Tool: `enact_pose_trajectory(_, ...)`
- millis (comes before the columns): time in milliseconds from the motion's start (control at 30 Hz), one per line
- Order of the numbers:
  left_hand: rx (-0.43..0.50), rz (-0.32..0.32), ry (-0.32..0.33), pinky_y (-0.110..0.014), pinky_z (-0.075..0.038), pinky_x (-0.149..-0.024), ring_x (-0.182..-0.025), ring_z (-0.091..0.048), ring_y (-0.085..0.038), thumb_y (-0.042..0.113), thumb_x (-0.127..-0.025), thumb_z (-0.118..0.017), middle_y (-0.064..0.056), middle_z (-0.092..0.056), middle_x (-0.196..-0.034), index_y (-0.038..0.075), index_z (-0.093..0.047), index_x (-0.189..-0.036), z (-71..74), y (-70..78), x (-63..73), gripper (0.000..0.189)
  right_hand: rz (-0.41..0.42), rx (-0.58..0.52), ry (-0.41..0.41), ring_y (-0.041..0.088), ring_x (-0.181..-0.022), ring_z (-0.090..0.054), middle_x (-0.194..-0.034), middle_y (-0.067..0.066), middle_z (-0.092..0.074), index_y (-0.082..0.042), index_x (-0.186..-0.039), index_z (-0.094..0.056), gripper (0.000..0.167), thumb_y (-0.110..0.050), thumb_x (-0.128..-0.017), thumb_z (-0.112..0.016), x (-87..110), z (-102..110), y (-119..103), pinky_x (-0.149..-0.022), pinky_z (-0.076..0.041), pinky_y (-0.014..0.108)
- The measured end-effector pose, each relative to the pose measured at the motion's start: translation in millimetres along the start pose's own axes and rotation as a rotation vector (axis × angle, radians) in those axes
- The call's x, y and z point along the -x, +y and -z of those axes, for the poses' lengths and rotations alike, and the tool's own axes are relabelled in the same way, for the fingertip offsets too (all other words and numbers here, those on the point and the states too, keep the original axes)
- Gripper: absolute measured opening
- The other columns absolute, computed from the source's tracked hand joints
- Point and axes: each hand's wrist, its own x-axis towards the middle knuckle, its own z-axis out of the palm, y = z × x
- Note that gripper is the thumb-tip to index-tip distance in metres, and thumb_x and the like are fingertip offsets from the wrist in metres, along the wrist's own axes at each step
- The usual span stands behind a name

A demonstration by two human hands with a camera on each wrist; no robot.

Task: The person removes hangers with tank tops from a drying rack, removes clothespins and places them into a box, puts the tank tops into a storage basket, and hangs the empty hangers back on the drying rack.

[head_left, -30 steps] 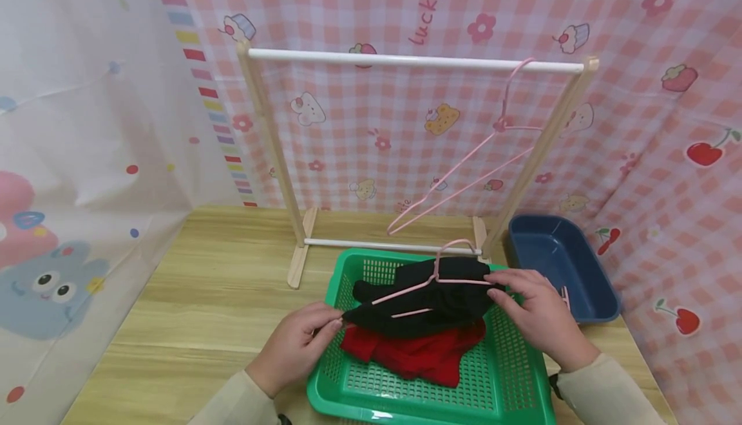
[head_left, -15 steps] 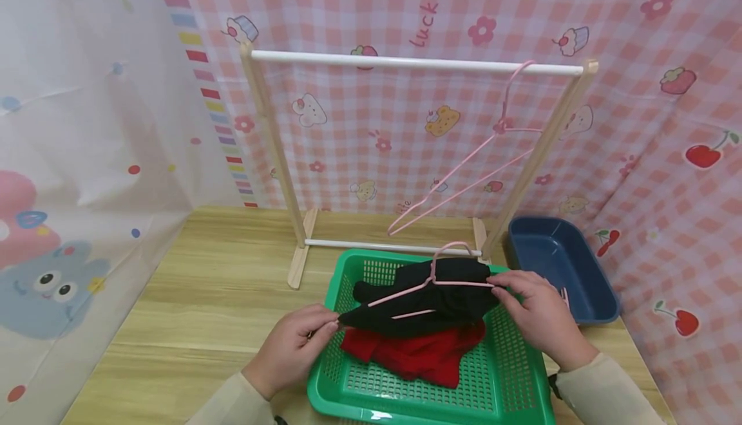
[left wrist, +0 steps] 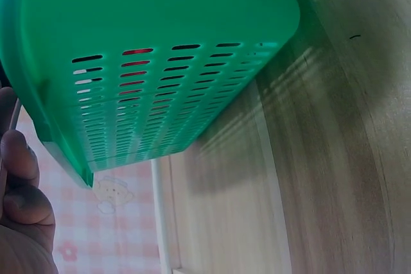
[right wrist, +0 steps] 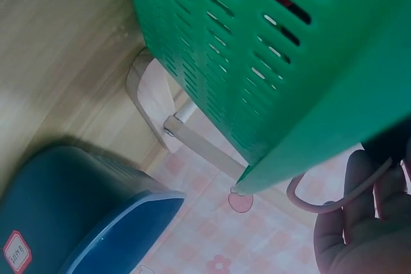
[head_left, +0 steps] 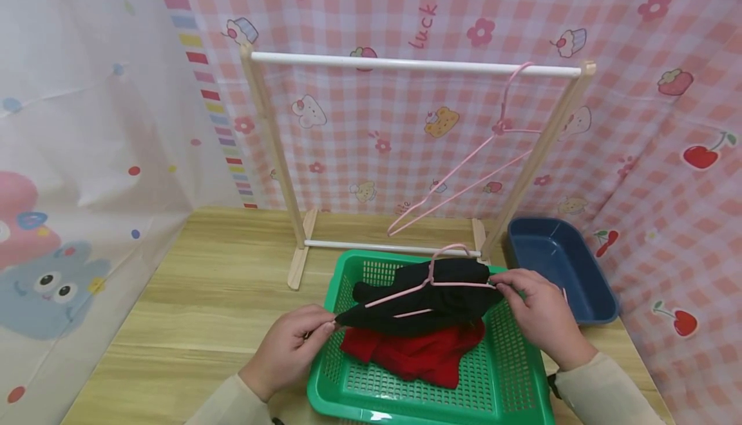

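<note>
A black garment (head_left: 446,306) lies bunched over the green basket, on top of a red garment (head_left: 417,357). A pink clothes hanger (head_left: 400,294) runs across the black cloth, its hook (head_left: 449,248) pointing up and back; part of its lower bar is covered by fabric. At the basket's left rim my left hand (head_left: 290,348) pinches the stretched corner of the black garment. My right hand (head_left: 545,315) holds the hanger's right end between thumb and fingers, beside the black cloth. In the right wrist view, the hanger's rounded end (right wrist: 314,206) passes by my right fingers (right wrist: 359,187).
The green basket (head_left: 522,373) stands on the wooden table (head_left: 174,322). Behind it rises a drying rack with a white top bar (head_left: 406,62), where a second pink hanger (head_left: 464,148) hangs at the right. A blue tub (head_left: 597,283) sits at the right, with patterned cloth behind.
My left hand has drawn the black garment's corner slightly left, and the hanger has shifted a little left with it. My right hand has slid slightly right along the hanger's end.
</note>
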Motion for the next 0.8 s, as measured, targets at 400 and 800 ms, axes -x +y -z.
enact_pose_trajectory(400, 0.003, 0.024, 0.009, -0.029, -0.058, -0.082, -0.093, -0.069, -0.006, 0.006, -0.103, -0.065, 0.007, -0.076, -0.101, 0.012, -0.081, -0.105, 1.0, -0.2, 1.9, 0.018, -0.049, -0.022, 0.022, 0.031, -0.105, -0.071, -0.113, 0.007, -0.077, -0.011, -0.110, -0.078, 0.014, -0.006, -0.101, -0.069, -0.2, -0.4, 0.9, -0.081, -0.051, 0.046)
enact_pose_trajectory(800, -0.002, 0.029, 0.019, -0.029, -0.058, -0.083, -0.093, -0.069, -0.006, 0.005, -0.102, -0.065, 0.008, -0.076, -0.100, 0.015, -0.081, -0.104, 3.2, -3.1, 3.1, 0.018, -0.058, -0.029, 0.056, 0.023, -0.092, -0.070, -0.110, 0.005, -0.076, -0.011, -0.109, -0.078, 0.014, -0.006, -0.103, -0.066, 0.3, -1.1, 2.8, -0.070, -0.051, 0.027)
